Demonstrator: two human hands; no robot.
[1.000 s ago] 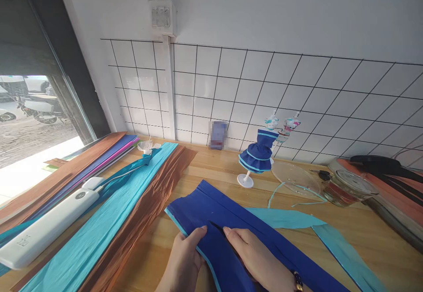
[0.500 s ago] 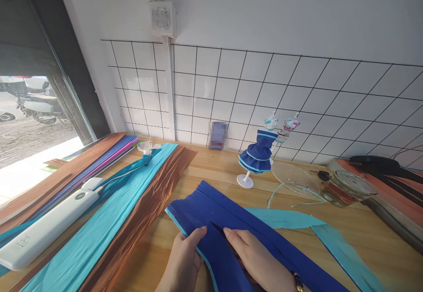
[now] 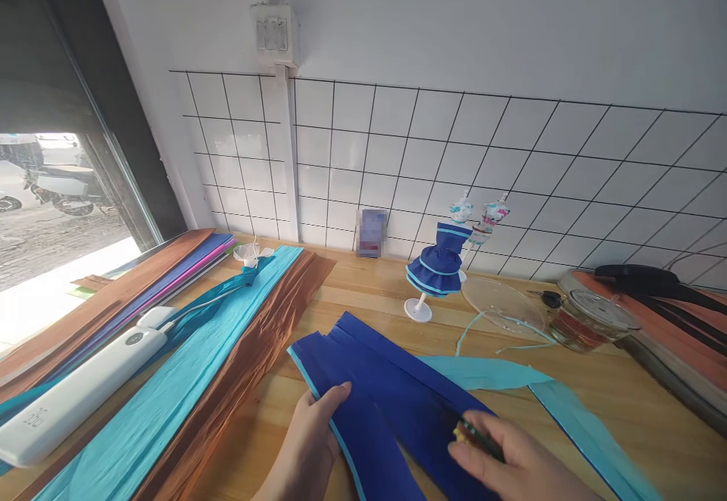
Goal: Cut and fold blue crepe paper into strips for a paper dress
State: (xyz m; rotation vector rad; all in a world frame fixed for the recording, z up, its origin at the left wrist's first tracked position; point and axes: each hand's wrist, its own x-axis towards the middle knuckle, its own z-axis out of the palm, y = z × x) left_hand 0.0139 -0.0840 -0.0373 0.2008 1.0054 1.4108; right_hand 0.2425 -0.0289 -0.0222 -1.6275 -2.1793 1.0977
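Observation:
A folded sheet of dark blue crepe paper (image 3: 375, 380) with a light blue edge lies on the wooden table (image 3: 363, 289). My left hand (image 3: 310, 440) grips its near left edge, thumb on top. My right hand (image 3: 514, 459) rests on the blue paper further right, fingers closed round a small green and yellow object I cannot name. A light blue paper strip (image 3: 511, 376) runs out from under the blue sheet to the right.
Long turquoise (image 3: 170, 402) and brown crepe sheets (image 3: 250, 365) lie at left with a white device (image 3: 73, 395) on them. A small mannequin in a blue dress (image 3: 440, 266), a clear lid (image 3: 500, 304) and a glass jar (image 3: 591, 319) stand behind. Dark tools lie far right.
My right hand has slid right along the blue paper and now holds a small object. The left hand keeps its grip on the edge.

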